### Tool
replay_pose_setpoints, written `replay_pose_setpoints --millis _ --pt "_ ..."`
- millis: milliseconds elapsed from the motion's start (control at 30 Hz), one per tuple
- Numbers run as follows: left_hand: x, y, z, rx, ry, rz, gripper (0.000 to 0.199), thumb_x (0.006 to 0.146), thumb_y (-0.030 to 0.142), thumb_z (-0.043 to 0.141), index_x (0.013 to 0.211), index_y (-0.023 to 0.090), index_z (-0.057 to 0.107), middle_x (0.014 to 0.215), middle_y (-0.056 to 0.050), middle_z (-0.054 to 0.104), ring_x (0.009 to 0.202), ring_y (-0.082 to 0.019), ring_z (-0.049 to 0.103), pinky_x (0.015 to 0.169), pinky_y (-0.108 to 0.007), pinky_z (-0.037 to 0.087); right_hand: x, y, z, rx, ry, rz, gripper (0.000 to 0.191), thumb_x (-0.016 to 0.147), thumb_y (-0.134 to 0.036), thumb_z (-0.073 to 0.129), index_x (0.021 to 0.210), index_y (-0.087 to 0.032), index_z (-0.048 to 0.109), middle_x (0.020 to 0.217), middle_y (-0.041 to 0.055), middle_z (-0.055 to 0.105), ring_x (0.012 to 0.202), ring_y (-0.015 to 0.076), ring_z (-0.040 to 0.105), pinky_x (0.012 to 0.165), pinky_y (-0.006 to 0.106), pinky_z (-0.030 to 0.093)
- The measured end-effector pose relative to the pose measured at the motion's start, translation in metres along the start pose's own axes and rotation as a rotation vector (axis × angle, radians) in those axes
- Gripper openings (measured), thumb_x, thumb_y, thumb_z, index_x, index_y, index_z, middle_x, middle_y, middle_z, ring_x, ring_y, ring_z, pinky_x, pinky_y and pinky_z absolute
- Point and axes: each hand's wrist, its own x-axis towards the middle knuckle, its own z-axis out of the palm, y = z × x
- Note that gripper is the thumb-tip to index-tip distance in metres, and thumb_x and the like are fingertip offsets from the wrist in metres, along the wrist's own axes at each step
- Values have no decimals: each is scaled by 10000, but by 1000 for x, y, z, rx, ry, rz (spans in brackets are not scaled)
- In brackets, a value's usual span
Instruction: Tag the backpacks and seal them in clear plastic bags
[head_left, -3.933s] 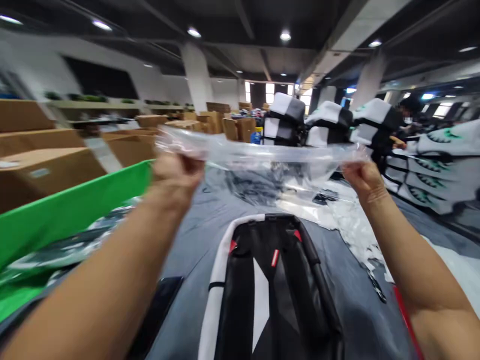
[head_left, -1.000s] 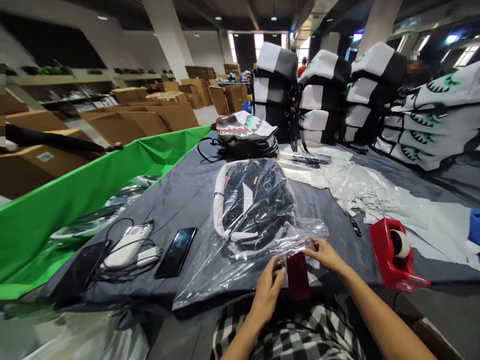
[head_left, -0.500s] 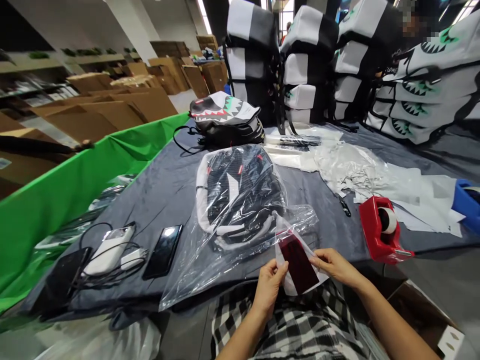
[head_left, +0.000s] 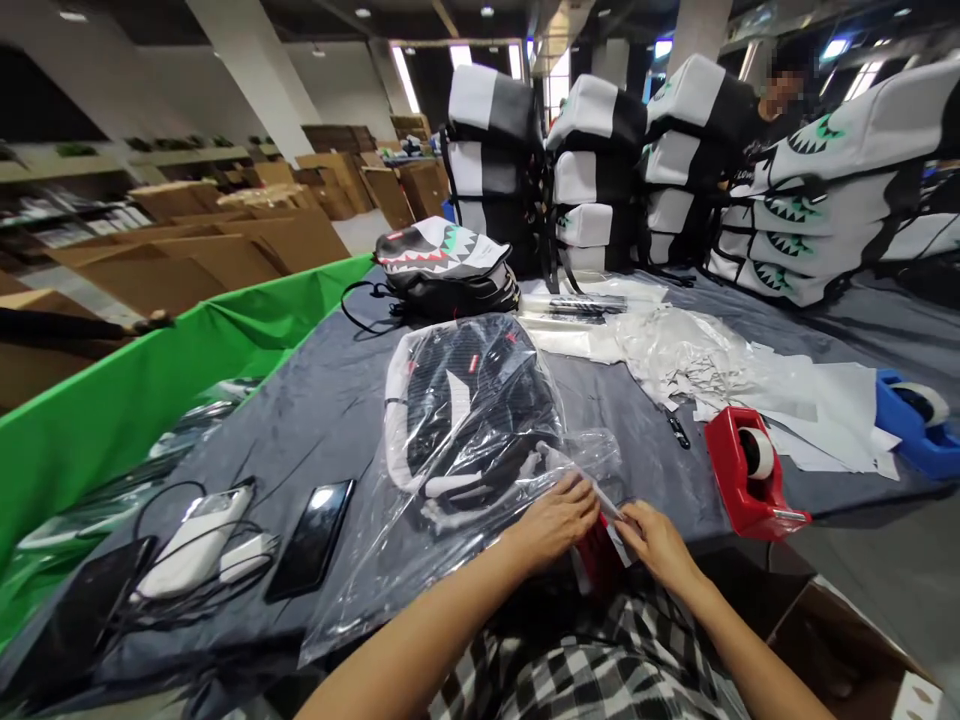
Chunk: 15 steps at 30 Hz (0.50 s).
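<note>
A black and white backpack [head_left: 480,400] lies inside a clear plastic bag [head_left: 375,570] in front of me. At its lower right corner is a thin white wrapper [head_left: 592,488], with a dark red flat piece [head_left: 600,562] showing below it. My left hand [head_left: 562,515] is closed over the wrapper, fingers together along its upper edge; its thumb is hidden. My right hand [head_left: 654,538] pinches the wrapper's right end between thumb and fingers.
A red tape dispenser [head_left: 739,480] stands to the right, a blue one [head_left: 919,425] beyond. A phone [head_left: 311,540] and a white power bank [head_left: 195,540] with cables lie left. Behind are another backpack [head_left: 442,265], stacked backpacks [head_left: 589,180] and white sheets [head_left: 832,410].
My left hand has moved up and over the wrapper, which now lies edge-on and covers less of the view. My right hand still holds its right side. The camera view has tilted up.
</note>
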Motion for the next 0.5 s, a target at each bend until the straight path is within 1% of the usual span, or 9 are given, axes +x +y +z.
replay_pose_setpoints --millis 67,100,167,200,267,333,367,433,500 --pt "9 -3 -14 -60 -93 25 338 934 295 524 1201 101 594 1126 -140 699 1155 -267 579 1121 -436 315 -1 3 3 6 84 -1 253 948 -354 414 788 -222 559 812 54 614 724 201 613 660 287 422" --pt "12 -4 -20 -90 -154 28 368 910 356 555 1177 108 605 1054 -139 710 1095 -277 598 1093 -447 336 -2 3 4 24 106 7 253 961 -360 399 813 -226 555 816 56 624 727 207 624 660 292 427" --pt "16 -6 -29 -125 -265 45 416 872 448 585 1118 115 631 953 -139 717 1018 -294 612 1044 -474 363 -4 2 6 64 111 49 264 987 -383 366 871 -233 550 773 44 638 696 213 636 642 295 420" --pt "18 -9 -30 -126 -300 64 404 865 448 593 1089 116 642 939 -143 718 1010 -301 612 1036 -488 362 -4 1 8 72 103 82 268 994 -393 354 900 -236 549 743 34 639 675 215 639 627 293 408" --pt "20 -17 -29 -116 -315 133 306 852 356 617 1048 124 653 987 -154 722 1044 -304 606 1047 -497 349 -5 -1 10 58 82 147 270 997 -400 347 934 -238 553 690 16 637 647 221 647 603 286 373" --pt "20 -26 -23 -101 -303 210 261 821 238 637 1055 121 652 1105 -174 710 1109 -295 595 1073 -477 335 -5 -2 13 23 75 182 266 996 -387 351 944 -235 563 686 18 652 673 231 667 600 281 349" --pt "19 -30 -20 -91 -300 243 284 806 198 644 1079 117 647 1170 -182 693 1151 -289 585 1088 -460 326 -4 -2 14 5 74 187 264 997 -377 353 949 -233 569 692 22 664 688 235 675 602 280 340" --pt "16 -37 -15 -66 -296 293 387 788 179 669 1164 100 620 1280 -200 647 1232 -287 554 1119 -443 297 -3 -3 16 -32 70 185 260 1000 -362 361 967 -231 583 710 29 685 701 235 684 599 277 324" --pt "14 -42 -13 -30 -278 332 436 819 186 669 1237 93 590 1320 -201 626 1268 -286 538 1135 -443 273 -2 -2 18 -70 75 178 249 999 -353 380 990 -235 599 732 35 705 697 228 685 589 274 306"
